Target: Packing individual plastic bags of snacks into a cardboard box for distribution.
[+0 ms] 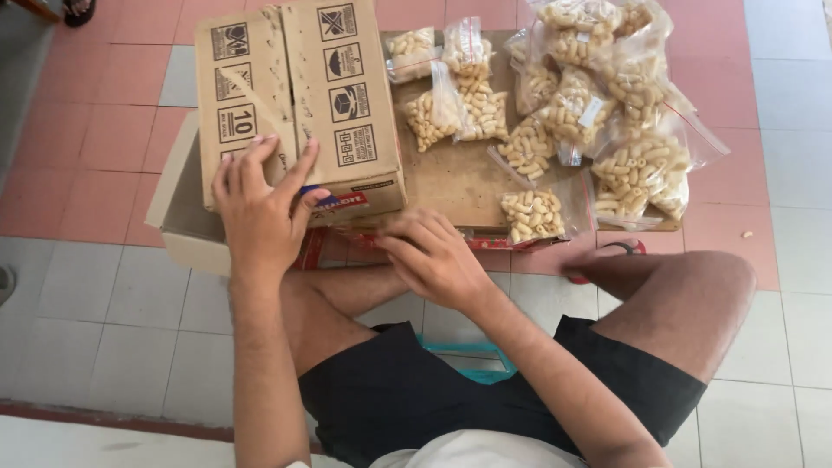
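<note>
A brown cardboard box (303, 87) with printed handling symbols lies tilted on an open box flap. My left hand (258, 208) rests flat on its near side, fingers spread, thumb at the lower edge by a blue and red tape strip. At the front edge of the flattened cardboard sheet (451, 178), just right of the box, my right hand (433, 256) hovers with curled fingers; I cannot see anything in it. A small clear bag of pale macaroni-like snacks (531, 214) lies close beside the right hand.
Several clear bags of the same snacks (607, 95) are piled on the cardboard's far right. A second cardboard box (178, 204) sits under the first. My bare knee (693, 299) is at the right, above a red sandal (626, 249). The floor is pink and grey tile.
</note>
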